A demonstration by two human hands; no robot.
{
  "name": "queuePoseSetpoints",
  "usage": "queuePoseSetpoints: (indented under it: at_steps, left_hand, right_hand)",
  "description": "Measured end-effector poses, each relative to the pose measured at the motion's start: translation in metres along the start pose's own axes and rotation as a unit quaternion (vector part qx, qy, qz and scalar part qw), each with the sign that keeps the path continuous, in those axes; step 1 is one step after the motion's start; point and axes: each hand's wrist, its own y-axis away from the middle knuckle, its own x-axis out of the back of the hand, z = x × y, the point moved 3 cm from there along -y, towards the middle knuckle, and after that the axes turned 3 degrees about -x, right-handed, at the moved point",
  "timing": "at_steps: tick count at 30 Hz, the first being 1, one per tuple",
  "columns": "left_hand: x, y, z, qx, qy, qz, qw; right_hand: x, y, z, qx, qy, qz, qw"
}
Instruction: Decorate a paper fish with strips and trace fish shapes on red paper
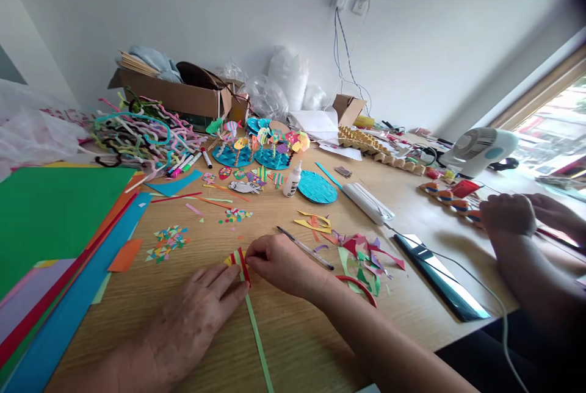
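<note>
A small yellow paper piece (227, 261) lies on the table with a red paper strip (244, 270) and a long light green paper strip (257, 335) across it. The green strip runs toward the near table edge. My left hand (195, 313) lies flat with fingers stretched out, its fingertips pressing on the strips. At the right edge of the piece, my right hand (281, 265) is closed in a pinch; its fingertips are partly hidden, and what they grip cannot be made out. Just beyond my right hand lies a pen (304, 248).
Colored paper sheets (68, 216) are stacked at left, near confetti pieces (168, 243). A glue bottle (292, 180), blue disc (317, 187) and paper fish (245, 187) stand beyond. Paper scraps (361, 259) and a phone (439, 277) are at right, near another person's hand (508, 216).
</note>
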Motion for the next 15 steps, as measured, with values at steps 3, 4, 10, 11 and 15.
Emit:
queuePoseSetpoints:
  at_steps: [3, 4, 10, 11, 15]
  left_hand:
    - [0.002, -0.001, 0.001, 0.004, -0.003, -0.003, 1.0]
    - [0.003, -0.002, 0.001, 0.008, 0.0, -0.006, 1.0]
    - [0.003, -0.002, 0.001, 0.015, 0.006, -0.014, 1.0]
    - [0.003, -0.002, 0.001, 0.016, 0.005, -0.011, 1.0]
    - [0.001, 0.0, 0.001, 0.013, -0.002, -0.011, 1.0]
  right_hand:
    - [-0.006, -0.001, 0.0, 0.004, 0.032, -0.016, 0.999]
    - [-0.008, -0.001, 0.0, 0.002, 0.045, -0.022, 0.999]
    - [-0.013, -0.009, 0.002, -0.009, 0.083, -0.023, 0.996]
    - [-0.012, -0.011, 0.001, -0.011, 0.088, -0.019, 0.996]
    - [-0.008, -0.022, -0.001, -0.015, 0.108, -0.003, 0.994]
